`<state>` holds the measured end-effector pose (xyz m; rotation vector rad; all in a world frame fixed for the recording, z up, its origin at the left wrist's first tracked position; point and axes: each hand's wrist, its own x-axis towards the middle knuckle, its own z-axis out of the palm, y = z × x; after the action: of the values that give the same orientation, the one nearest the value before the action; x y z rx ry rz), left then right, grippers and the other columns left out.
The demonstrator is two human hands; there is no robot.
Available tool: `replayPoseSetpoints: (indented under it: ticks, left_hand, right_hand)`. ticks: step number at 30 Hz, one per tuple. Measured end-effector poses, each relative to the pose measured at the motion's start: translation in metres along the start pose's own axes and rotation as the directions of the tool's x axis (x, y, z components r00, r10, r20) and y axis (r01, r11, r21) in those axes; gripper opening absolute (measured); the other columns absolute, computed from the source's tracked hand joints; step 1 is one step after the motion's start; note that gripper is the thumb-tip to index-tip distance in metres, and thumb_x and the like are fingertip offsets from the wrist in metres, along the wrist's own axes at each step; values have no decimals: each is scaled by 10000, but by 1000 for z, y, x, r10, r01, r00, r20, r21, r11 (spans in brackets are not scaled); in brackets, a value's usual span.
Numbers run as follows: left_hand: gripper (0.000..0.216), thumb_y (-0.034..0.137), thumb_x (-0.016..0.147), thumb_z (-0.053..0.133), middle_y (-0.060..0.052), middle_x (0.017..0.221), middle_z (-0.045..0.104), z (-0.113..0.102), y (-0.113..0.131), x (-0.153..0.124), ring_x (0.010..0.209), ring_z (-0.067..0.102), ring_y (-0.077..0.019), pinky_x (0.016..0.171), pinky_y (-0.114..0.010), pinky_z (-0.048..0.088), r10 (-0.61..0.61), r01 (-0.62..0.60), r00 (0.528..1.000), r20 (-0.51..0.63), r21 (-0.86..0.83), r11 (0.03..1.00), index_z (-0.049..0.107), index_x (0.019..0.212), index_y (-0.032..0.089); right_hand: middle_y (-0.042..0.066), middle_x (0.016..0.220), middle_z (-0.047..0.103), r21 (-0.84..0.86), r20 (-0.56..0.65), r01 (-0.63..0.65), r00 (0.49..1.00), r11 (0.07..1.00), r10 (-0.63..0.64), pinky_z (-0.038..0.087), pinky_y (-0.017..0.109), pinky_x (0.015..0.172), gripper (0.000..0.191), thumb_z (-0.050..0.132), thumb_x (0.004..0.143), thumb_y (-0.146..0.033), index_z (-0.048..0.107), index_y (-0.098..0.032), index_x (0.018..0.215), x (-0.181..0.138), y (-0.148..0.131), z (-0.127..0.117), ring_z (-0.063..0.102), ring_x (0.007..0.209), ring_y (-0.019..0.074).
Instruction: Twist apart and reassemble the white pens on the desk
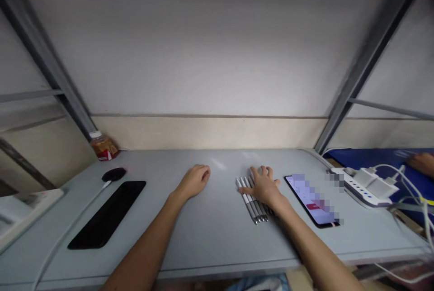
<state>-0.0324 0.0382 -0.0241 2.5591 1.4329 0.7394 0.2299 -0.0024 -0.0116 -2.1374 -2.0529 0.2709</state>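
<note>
My left hand [195, 179] rests on the grey tabletop [210, 227], fingers curled into a loose fist. Nothing shows in it. To the right, my right hand [265, 187] lies over a row of pens [253, 207] with its fingers spread, touching them. Several grey and white pens lie side by side, slanting, with their metal tips toward the near edge. The palm and fingers hide part of the row on its right side.
Right of the pens lies a phone [313, 202] with a lit screen, then a white power strip [364, 189] with plugs and cables. On the left are a black phone [108, 214], a round black pad [114, 174] on a white cable and a bottle [103, 147]. Another person's hand [422, 163] appears far right.
</note>
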Motion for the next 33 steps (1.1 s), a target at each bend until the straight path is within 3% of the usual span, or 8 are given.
replayPoseSetpoints:
  ticks: [4,8,11,20,26,31,33]
  left_hand:
    - [190,204,894,415,-38,795,609,-3,3,0,774,529,-170,738,-289,396,4,-4,1000,-5,12,1000,565,779,191]
    - [201,213,901,419,-38,783,604,-7,6,-1,755,529,-169,718,-290,402,0,0,1000,-21,23,1000,563,762,189]
    - [213,212,907,410,-39,784,601,-7,7,-1,755,527,-168,716,-292,408,6,-6,1000,-23,23,1000,563,762,189]
    - [218,227,925,402,-44,814,610,-3,19,1,805,541,-179,752,-302,412,34,-33,999,-26,21,999,576,798,195]
    - [209,191,931,390,-51,886,628,5,34,-1,869,554,-184,788,-313,416,77,-77,997,-8,-18,997,595,890,209]
    - [210,167,912,399,-57,909,634,9,32,-2,884,557,-190,801,-329,418,53,-55,998,-27,-106,993,603,907,215]
    - [219,154,903,398,-58,902,633,9,31,-1,873,558,-189,809,-334,419,19,-25,999,-34,-166,986,608,900,216]
  right_hand:
    - [207,1332,399,-42,38,-10,999,999,12,362,582,838,700,628,739,-590,467,-219,1310,-9,-10,-4,402,1175,415]
    - [187,1277,459,-67,36,87,996,994,-84,379,537,833,510,603,793,-478,535,-222,1229,-16,-22,-3,444,1133,394]
    - [189,1282,466,-66,15,154,988,986,-154,401,479,821,473,574,808,-320,507,-204,1262,-18,-26,1,461,1108,368]
    - [160,1290,492,-84,26,309,951,947,-308,416,447,821,666,390,769,-40,393,-268,1394,-18,-29,10,467,1113,343]
    - [141,1320,483,-88,45,414,910,906,-412,448,351,807,882,408,644,67,320,-282,1450,-21,-37,13,567,1019,283]
    - [133,1190,577,50,64,412,908,910,-414,461,345,821,939,424,611,63,270,-299,1464,-28,-37,17,613,987,277]
    - [114,1167,594,224,14,442,890,869,-456,462,349,842,930,440,626,30,236,-319,1463,-30,-39,12,607,1014,275]
